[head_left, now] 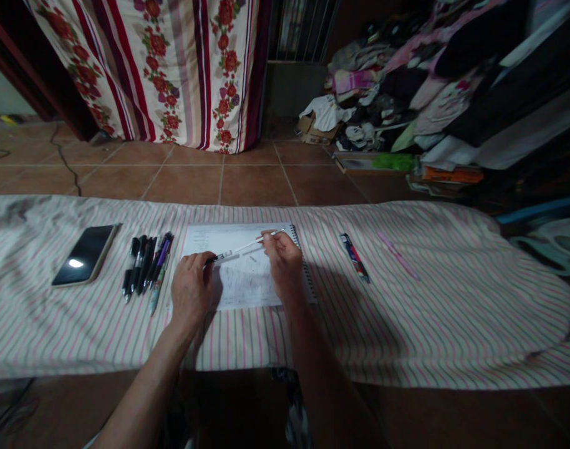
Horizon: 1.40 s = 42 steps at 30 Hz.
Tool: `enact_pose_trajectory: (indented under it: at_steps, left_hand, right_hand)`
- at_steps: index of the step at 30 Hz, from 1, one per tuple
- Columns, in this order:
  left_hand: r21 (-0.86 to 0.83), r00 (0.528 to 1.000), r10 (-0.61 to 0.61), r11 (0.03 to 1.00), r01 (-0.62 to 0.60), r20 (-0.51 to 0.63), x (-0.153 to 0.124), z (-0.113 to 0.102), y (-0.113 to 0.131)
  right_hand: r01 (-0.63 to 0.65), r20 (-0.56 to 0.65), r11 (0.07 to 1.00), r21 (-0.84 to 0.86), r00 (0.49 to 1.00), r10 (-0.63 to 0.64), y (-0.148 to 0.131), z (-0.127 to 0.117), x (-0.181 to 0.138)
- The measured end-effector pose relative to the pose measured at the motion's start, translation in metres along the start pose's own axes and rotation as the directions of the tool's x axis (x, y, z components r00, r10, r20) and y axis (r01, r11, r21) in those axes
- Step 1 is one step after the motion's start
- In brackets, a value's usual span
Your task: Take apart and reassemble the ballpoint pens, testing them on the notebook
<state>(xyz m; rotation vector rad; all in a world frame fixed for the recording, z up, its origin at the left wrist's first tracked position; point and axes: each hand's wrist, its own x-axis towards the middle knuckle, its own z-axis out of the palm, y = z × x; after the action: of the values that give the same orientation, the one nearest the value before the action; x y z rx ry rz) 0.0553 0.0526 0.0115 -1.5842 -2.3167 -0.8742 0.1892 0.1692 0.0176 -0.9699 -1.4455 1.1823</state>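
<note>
My left hand (192,284) is closed in a pinch on a dark pen barrel (222,256) with a pale printed section, above the left part of the open notebook (241,290). My right hand (283,260) pinches a thin white pen refill (247,245) over the notebook's right side. Refill and barrel lie in one slanting line, and whether the refill sits inside the barrel I cannot tell. Faint writing covers the page, and a spiral binding runs down its right edge.
Left of the notebook lie several pens (144,262) and a smartphone (86,254). To the right are a dark patterned pen (355,259) and a pink pen (398,254). A striped cloth (453,299) covers the table. Beyond stand a floral curtain (186,68) and piled clothes (383,81).
</note>
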Motion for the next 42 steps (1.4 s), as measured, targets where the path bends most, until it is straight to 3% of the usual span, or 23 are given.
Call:
enact_pose_trajectory:
  at_steps: [16,27,42]
  left_hand:
    - [-0.027,0.999,0.031,0.999,-0.03,0.011,-0.001,0.003,0.009]
    - [-0.194,0.999,-0.007,0.981,0.013,0.035,0.0,0.006,0.017]
    - [-0.288,0.996,-0.051,0.955,0.07,0.073,-0.001,0.006,0.02]
  right_hand:
    - [0.011,0.044,1.0,0.011,0.999,-0.012,0.0,-0.002,-0.001]
    - [0.0,0.135,0.999,0.05,0.991,-0.007,-0.001,0.008,-0.007]
    - [0.084,0.177,0.994,-0.069,0.982,-0.07,-0.005,0.007,-0.01]
